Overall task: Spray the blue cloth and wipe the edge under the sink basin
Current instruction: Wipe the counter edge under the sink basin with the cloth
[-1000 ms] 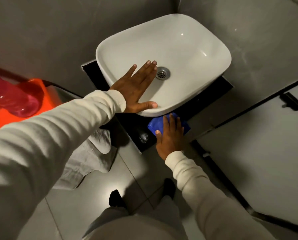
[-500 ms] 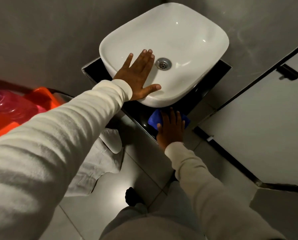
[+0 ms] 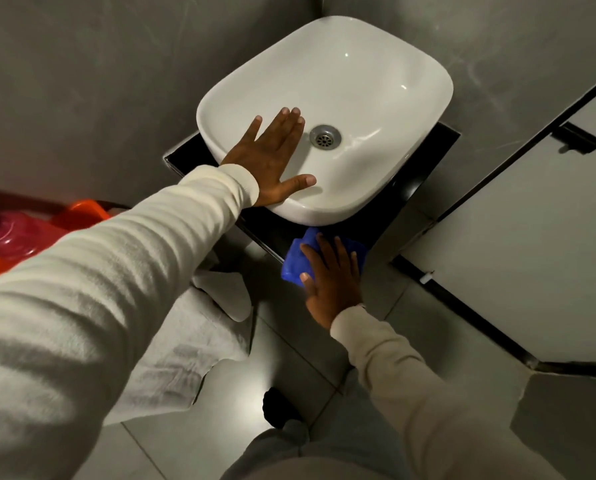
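A white sink basin (image 3: 376, 81) sits on a black counter (image 3: 424, 161) against grey walls. My left hand (image 3: 272, 161) lies flat with fingers spread on the basin's near-left rim, beside the metal drain (image 3: 325, 136). Just below the basin's front edge, my right hand (image 3: 331, 282) presses a folded blue cloth (image 3: 295, 261) against the counter's front edge. My fingers cover most of the cloth.
A white towel (image 3: 185, 341) lies on the tiled floor at the left of the counter. An orange bin (image 3: 82, 213) and a pink bottle (image 3: 2, 237) stand at far left. A white stall door (image 3: 532, 237) with a black latch (image 3: 577, 138) stands to the right. My foot (image 3: 279, 407) is on the floor below.
The camera view has shifted a little. My right hand stays on the blue cloth at the counter's front edge, drawn slightly toward me. My left hand remains flat on the basin.
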The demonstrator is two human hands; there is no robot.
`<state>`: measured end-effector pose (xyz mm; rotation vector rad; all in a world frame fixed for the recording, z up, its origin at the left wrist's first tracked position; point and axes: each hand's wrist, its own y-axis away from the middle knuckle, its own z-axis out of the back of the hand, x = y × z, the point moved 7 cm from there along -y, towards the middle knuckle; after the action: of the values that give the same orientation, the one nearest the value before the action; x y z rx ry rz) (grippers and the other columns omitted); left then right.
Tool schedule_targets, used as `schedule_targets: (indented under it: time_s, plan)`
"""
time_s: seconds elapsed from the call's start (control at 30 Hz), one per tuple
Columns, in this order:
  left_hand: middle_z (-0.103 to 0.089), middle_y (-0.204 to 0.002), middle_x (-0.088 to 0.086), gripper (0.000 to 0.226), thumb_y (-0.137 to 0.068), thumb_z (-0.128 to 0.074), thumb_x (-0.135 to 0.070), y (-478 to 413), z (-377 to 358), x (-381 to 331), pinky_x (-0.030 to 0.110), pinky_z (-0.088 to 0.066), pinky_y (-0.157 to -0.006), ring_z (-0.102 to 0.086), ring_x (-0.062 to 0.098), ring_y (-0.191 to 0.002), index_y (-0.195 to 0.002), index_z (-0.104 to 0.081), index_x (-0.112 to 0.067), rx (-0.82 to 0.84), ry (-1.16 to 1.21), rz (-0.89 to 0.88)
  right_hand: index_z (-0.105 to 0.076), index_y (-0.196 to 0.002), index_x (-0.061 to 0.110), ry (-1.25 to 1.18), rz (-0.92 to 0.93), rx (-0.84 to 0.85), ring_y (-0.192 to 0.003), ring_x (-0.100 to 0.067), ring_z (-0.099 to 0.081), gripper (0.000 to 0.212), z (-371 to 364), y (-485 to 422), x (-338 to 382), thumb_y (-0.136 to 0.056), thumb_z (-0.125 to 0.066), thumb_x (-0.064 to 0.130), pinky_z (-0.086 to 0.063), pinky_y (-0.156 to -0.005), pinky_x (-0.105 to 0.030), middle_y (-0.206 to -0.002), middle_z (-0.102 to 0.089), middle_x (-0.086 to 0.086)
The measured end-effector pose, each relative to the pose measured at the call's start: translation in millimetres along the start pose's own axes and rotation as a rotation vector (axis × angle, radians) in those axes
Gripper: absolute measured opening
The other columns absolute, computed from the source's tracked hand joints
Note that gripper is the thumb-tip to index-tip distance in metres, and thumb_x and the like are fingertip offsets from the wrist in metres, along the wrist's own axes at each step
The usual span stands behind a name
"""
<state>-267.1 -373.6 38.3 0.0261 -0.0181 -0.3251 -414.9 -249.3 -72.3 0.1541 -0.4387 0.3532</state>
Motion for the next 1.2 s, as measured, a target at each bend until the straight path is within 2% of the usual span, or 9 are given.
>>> schedule_targets:
  time_s: [0.37,0.53,0.67,0.77,0.87,0.93,1.0,1.1,1.2]
  plan:
    - [0.006,-0.162,0.006,0.100,-0.074,0.002,-0.079,-6.0,1.8,8.4,0.052,-0.001,-0.121,0.009,0.019,-0.149,-0.148,0.007,-0.013,-0.023,-0.002,0.054,-0.040,-0.139,0.034,0.113,0.341,0.111,-0.147,-0.027,-0.017,0.071,3.5,0.7,20.0,-0.076,-0.068,0.014,-0.017,-0.118,-0.050,-0.157,-0.027,0.004]
    - [0.006,-0.162,0.006,0.097,-0.076,-0.003,-0.076,7.6,-5.0,20.7,0.054,0.004,-0.120,0.010,0.020,-0.148,-0.149,0.004,-0.012,-0.044,0.059,0.310,-0.050,-0.132,0.033,-0.037,0.334,0.133,-0.147,-0.021,-0.019,0.065,17.8,21.3,-1.0,-0.074,-0.070,0.012,-0.017,-0.120,-0.046,-0.155,-0.032,0.008]
    - [0.004,-0.161,0.013,0.088,-0.085,-0.029,-0.059,66.0,-14.7,-4.3,0.048,0.000,-0.119,0.007,0.026,-0.149,-0.149,0.001,-0.006,-0.328,0.493,0.638,-0.047,-0.136,0.029,-0.154,0.313,0.130,-0.148,-0.016,-0.017,0.068,31.2,29.2,-8.2,-0.074,-0.070,0.012,-0.014,-0.122,-0.044,-0.155,-0.031,0.007]
    - [0.002,-0.161,0.012,0.090,-0.087,-0.049,-0.050,121.9,-72.3,-62.9,0.039,-0.005,-0.122,-0.001,0.025,-0.149,-0.149,0.003,-0.010,-0.331,1.126,0.974,-0.037,-0.142,0.022,-0.476,0.159,0.210,-0.146,-0.016,-0.023,0.080,38.6,27.0,-11.5,-0.071,-0.071,0.007,-0.021,-0.121,-0.043,-0.156,-0.030,0.002]
    - [-0.052,-0.140,0.008,0.063,-0.076,-0.066,-0.048,145.1,-122.3,-135.9,0.043,-0.043,-0.097,-0.057,0.027,-0.116,-0.131,-0.043,-0.029,-0.043,1.727,1.138,-0.036,-0.139,0.024,-0.960,-0.179,0.119,-0.138,-0.020,-0.037,0.073,48.4,27.4,-31.1,-0.077,-0.062,-0.004,-0.033,-0.116,-0.041,-0.150,-0.037,-0.002]
    - [-0.066,-0.117,0.010,0.036,-0.075,-0.073,-0.028,150.4,-130.0,-149.3,0.038,-0.054,-0.074,-0.065,0.023,-0.086,-0.107,-0.056,-0.024,-0.072,1.797,1.208,-0.035,-0.138,0.022,-0.947,-0.321,0.027,-0.132,-0.025,-0.044,0.071,50.4,34.1,-46.1,-0.077,-0.062,-0.003,-0.038,-0.112,-0.047,-0.146,-0.042,-0.006]
    - [-0.066,-0.108,0.013,0.035,-0.076,-0.073,-0.008,155.7,-130.5,-145.7,0.033,-0.059,-0.057,-0.065,0.025,-0.078,-0.108,-0.059,-0.013,-0.203,1.765,1.274,-0.033,-0.139,0.019,-0.827,-0.356,0.011,-0.133,-0.030,-0.042,0.072,47.7,41.6,-50.0,-0.077,-0.064,0.000,-0.038,-0.111,-0.051,-0.147,-0.039,-0.010]
    - [-0.068,-0.105,0.015,0.039,-0.073,-0.072,-0.004,166.2,-124.8,-136.7,0.045,-0.060,-0.076,-0.067,0.034,-0.090,-0.111,-0.062,-0.006,-0.261,1.585,1.320,-0.035,-0.134,0.017,-0.796,-0.401,-0.016,-0.128,-0.033,-0.046,0.069,43.0,51.8,-47.2,-0.075,-0.068,0.001,-0.045,-0.105,-0.053,-0.144,-0.041,-0.011]
    - [-0.068,-0.097,0.015,0.023,-0.075,-0.067,0.002,184.5,-116.4,-138.0,0.046,-0.058,-0.080,-0.065,0.030,-0.086,-0.097,-0.065,-0.002,-0.324,1.591,1.332,-0.043,-0.121,0.012,-0.968,-0.549,-0.017,-0.111,-0.034,-0.059,0.060,35.4,66.1,-45.8,-0.072,-0.071,-0.005,-0.053,-0.096,-0.050,-0.129,-0.054,-0.017]
